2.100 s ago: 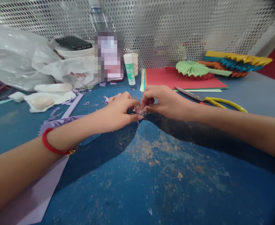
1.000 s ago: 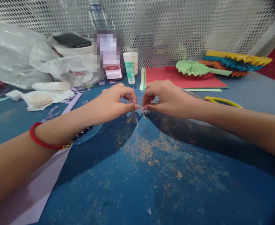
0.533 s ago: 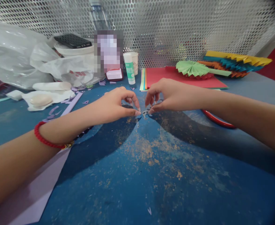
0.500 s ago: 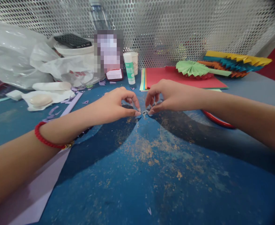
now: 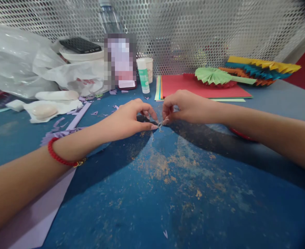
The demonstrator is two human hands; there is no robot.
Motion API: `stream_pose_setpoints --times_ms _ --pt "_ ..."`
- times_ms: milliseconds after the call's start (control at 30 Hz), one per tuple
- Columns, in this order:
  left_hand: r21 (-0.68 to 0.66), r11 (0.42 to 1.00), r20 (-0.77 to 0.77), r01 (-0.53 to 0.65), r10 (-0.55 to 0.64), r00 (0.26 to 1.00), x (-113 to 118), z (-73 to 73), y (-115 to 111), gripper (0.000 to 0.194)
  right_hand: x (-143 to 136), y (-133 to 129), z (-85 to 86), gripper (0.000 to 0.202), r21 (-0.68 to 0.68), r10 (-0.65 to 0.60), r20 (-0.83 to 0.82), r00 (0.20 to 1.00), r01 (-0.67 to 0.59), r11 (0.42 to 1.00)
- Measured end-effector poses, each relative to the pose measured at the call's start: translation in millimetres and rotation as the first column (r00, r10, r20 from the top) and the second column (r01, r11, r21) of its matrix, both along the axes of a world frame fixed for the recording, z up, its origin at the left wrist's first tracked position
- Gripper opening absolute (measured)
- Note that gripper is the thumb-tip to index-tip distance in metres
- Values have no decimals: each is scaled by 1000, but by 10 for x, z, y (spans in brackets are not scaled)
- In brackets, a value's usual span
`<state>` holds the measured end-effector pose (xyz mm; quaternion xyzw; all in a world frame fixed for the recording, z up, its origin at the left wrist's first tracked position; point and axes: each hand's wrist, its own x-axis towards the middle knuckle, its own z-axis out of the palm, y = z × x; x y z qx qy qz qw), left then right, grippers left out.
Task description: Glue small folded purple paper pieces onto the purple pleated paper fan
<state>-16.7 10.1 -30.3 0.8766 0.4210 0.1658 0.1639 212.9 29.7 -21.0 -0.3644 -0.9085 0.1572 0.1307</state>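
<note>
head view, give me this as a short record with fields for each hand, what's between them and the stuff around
left hand: thumb and fingers apart, thumb tip beside the scrap
right hand: fingertips at the scrap; grip unclear
between hands: small greyish frayed scrap, material unclear
surface: worn, scuffed blue tabletop
by left wrist: pleated purple paper, partly hidden; flat purple paper sheet below the forearm
back: upright green-and-white glue stick before a white paper cup
back right: flat red paper sheet; light green pleated paper fan
</note>
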Motion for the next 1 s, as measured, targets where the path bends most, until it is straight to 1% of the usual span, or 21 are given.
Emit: stream_pose_setpoints --times_ms 67,133,200,267,300,367,400,467,600,633,667,700,733,833,867,900,933,967,1000 --pt "74 997 -13 21 -20 1000 -1 -3 -8 23 -6 -17 12 2 84 -15 33 999 12 996" --pt "186 980 -47 76 -68 997 -1 17 -27 18 -5 -37 27 6 161 -3 59 998 -6 987" --pt "314 937 -109 151 -122 986 -1 58 -55 16 0 -54 40 7 213 12 76 997 -28 977" --pt "426 872 -195 241 -172 966 0 108 -87 23 5 -62 45 6 233 14 88 996 -34 972" --pt "461 839 -245 289 -192 950 2 132 -102 27 7 -61 44 6 236 9 90 996 -30 971" --pt "490 791 -331 366 -219 918 12 167 -124 35 9 -51 37 4 242 5 89 996 -27 970" --pt "487 780 -364 394 -229 903 19 177 -132 38 10 -44 32 3 245 11 88 996 -33 969" --pt "463 781 -403 419 -236 884 33 181 -142 42 8 -37 26 3 259 18 83 996 -39 965" --pt "456 785 -387 419 -249 888 50 155 -152 41 -8 -63 51 6 293 4 89 996 -30 956" --pt "471 776 -384 420 -248 889 51 146 -154 40 -13 -74 64 6 299 -1 91 996 -26 954" --pt "499 754 -392 428 -244 887 53 137 -157 37 -18 -85 79 6 304 -6 91 996 -22 952" --pt "540 715 -414 444 -234 880 54 127 -158 34 -23 -93 93 7 308 -8 91 996 -21 951" --pt "590 658 -446 468 -217 868 55 118 -159 31 -27 -99 105 6 312 -6 90 996 -22 950" --pt "723 423 -539 547 -151 829 56 91 -154 26 -34 -100 125 5 315 2 88 996 -30 949" --pt "750 353 -553 559 -128 824 54 84 -150 25 -35 -96 126 5 314 2 87 996 -29 949" --pt "770 296 -559 565 -113 821 51 77 -145 24 -34 -92 126 6 313 4 83 997 -30 949" --pt "780 258 -565 570 -101 819 45 73 -139 24 -32 -88 124 8 313 8 74 997 -31 949" --pt "787 234 -566 571 -92 819 38 70 -133 23 -28 -83 123 10 313 17 62 998 -35 949" --pt "792 225 -565 568 -85 821 30 69 -128 23 -21 -78 123 11 309 25 49 998 -39 950"
